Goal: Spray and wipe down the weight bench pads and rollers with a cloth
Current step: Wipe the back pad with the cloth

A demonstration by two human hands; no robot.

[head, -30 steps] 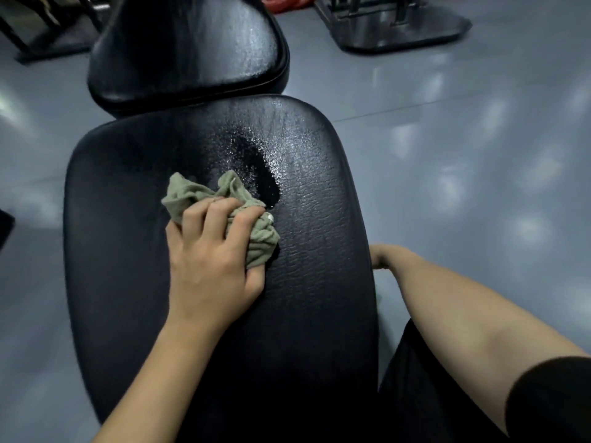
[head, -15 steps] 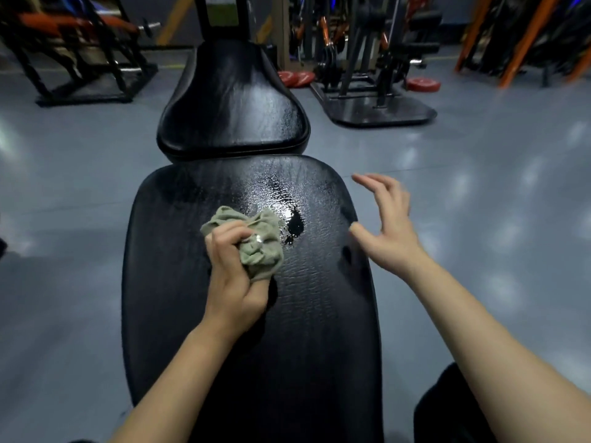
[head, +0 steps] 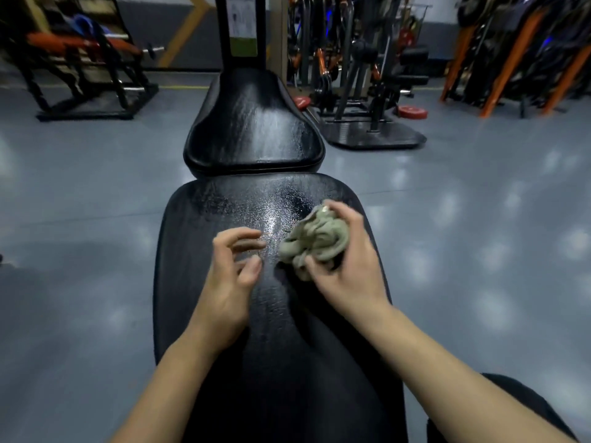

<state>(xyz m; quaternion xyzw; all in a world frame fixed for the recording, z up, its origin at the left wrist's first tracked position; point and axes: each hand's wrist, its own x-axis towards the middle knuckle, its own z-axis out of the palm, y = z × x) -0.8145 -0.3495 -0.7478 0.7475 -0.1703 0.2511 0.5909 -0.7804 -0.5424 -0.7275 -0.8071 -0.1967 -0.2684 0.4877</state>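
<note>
A long black bench pad [head: 224, 362] runs from me toward the far seat pad [head: 252, 135]; a wet, glistening patch [head: 271, 219] shows near its far end. My right hand [head: 348, 276] grips a crumpled grey-green cloth [head: 315, 241] just above the pad, right of the wet patch. My left hand [head: 230, 279] hovers beside it over the pad's middle, fingers loosely curled and holding nothing. No spray bottle is in view.
Grey gym floor [head: 80, 266] lies on both sides of the bench. A black upright post [head: 241, 30] rises behind the seat pad. Weight machines and red plates [head: 412, 111] stand at the back right, an orange-padded rack [head: 83, 68] at the back left.
The cloth has passed from my left hand to my right. My left hand has let go and my right has come in over the pad. The camera tilted up.
</note>
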